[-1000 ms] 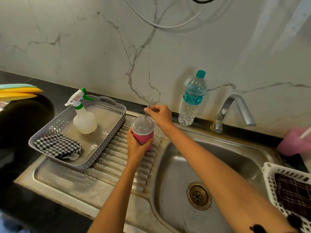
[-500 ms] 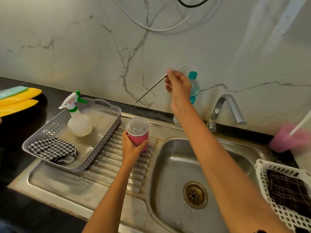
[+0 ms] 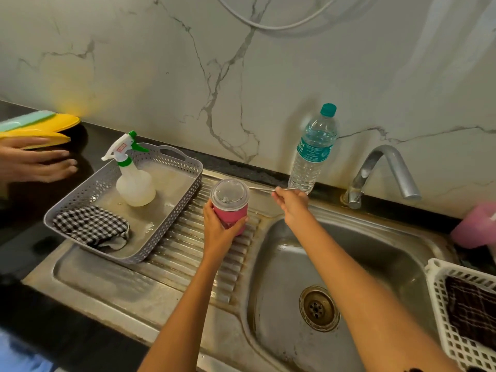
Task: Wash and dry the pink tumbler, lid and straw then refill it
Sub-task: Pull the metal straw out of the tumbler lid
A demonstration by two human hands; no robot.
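Marble-patterned wall panelling backs a black counter that carries a stainless steel sink basin. A ribbed steel drainboard adjoins the basin's left side.

The pink tumbler stands upright on the drainboard, just left of the basin. Its clear domed lid is fitted on top. The left hand grips the tumbler's pink body from the near side, with fingers and thumb curled round it.

The right hand is above the basin's rear left corner. Its fingertips are pinched together on a thin metal straw. The straw lies nearly level and points away from the basin, with its far end just behind the lid. Whether the straw touches the drainboard cannot be told.

A clear plastic water bottle with a teal cap stands upright behind the basin's rear left corner, against the wall. A curved steel tap rises behind the basin's rear edge.

A grey perforated plastic tray sits well left of the basin, partly on the drainboard. It holds a white spray bottle with a green trigger and a crumpled black-and-white checked cloth.

A white lattice basket overlaps the basin's right rim and holds a dark checked cloth. A blurred pink plastic cup stands behind the basin's right rear corner.

Another person's hand, blurred, lies far left of the basin with its fingers straight and slightly apart, beside flat yellow items.
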